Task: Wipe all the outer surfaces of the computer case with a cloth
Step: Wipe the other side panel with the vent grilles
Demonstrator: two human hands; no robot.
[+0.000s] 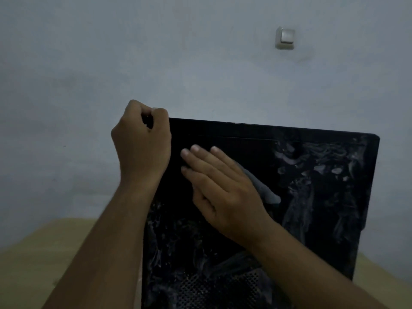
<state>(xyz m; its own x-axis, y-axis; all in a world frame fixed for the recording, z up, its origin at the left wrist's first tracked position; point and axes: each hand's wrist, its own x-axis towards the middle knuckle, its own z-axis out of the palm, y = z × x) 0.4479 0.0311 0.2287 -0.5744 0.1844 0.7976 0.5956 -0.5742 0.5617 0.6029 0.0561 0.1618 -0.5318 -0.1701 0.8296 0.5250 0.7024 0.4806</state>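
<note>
A black computer case (323, 197) stands upright in front of me, its side panel smeared with pale dust streaks on the right and lower parts. A perforated vent (223, 288) shows near the bottom. My left hand (142, 141) grips the case's top left corner with curled fingers. My right hand (220, 188) lies flat on the panel with straight fingers, pressing a grey cloth (265, 190) whose end sticks out to the right from under the palm. The panel area near my right hand looks darker and cleaner.
The case rests on a light wooden table (33, 259) that shows at the lower left and lower right. A pale wall (200, 63) rises behind, with a white light switch (285, 39) at the upper right.
</note>
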